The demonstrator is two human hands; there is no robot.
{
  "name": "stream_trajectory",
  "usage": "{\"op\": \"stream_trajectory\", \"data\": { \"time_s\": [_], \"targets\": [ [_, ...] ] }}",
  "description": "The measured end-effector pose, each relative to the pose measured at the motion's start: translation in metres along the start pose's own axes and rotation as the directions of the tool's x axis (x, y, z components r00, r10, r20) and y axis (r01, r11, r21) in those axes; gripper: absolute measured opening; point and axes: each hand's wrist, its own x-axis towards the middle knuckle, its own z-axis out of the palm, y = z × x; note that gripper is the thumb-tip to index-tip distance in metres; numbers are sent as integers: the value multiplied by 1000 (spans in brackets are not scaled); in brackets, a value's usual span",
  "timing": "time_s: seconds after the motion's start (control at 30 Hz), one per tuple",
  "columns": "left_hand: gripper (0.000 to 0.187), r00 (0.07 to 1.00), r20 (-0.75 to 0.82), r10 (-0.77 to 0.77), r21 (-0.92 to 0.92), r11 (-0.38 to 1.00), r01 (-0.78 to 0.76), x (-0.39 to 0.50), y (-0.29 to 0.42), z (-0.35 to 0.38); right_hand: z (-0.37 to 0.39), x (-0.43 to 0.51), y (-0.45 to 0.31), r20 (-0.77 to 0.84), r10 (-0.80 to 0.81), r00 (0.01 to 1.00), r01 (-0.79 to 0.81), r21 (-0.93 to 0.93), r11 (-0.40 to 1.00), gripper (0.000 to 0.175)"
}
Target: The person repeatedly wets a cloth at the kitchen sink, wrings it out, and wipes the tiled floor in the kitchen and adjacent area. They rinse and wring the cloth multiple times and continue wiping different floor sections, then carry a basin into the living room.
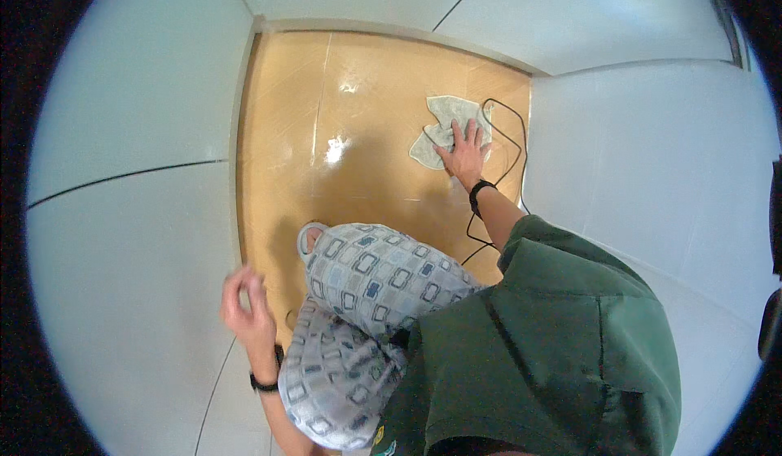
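My right hand [465,154] lies palm down with fingers spread on a crumpled grey cloth [457,109] with a pale edge. The cloth rests on the glossy tan tiled floor [379,102], towards its right side. To the left, beside my patterned trouser leg [372,273], my left hand [249,309] is raised near the white wall. Its fingers curl loosely towards the thumb, slightly blurred, and I see nothing in its grasp. Whether it touches the wall I cannot tell.
A thin black cable [523,150] loops over the floor right of the cloth and passes behind my right forearm. White wall panels [134,102] with dark seams enclose the floor at left, back and right [629,150]. Bright wet-looking reflections [335,149] show on the floor.
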Motion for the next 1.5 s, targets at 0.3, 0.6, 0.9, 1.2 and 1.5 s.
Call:
{"op": "stream_trajectory", "data": {
  "time_s": [0.3, 0.6, 0.9, 1.2, 1.5],
  "targets": [
    [24, 716, 637, 286, -145, 957, -253, 223, 17, 63, -51, -15, -30, -84, -34, 996, 46, 142, 989, 92],
    [20, 734, 636, 237, -238, 966, -106, 219, 11, 116, 18, -29, -68, -83, -22, 996, 15, -74, 997, 107],
    [15, 767, 641, -8, -130, 984, 120, 138, -92, 128, 66, 46, -110, -360, 70, 930, -52, 60, 997, 111],
    [14, 714, 696, -75, -141, 961, 238, 100, -117, 139, 74, 131, -109, -365, 217, 905, -198, 88, 976, 111],
    [13, 688, 721, -86, -102, 968, 228, 120, -111, 166, 82, 113, -229, -330, -277, 902, 367, 254, 895, 67]
  ]
}}
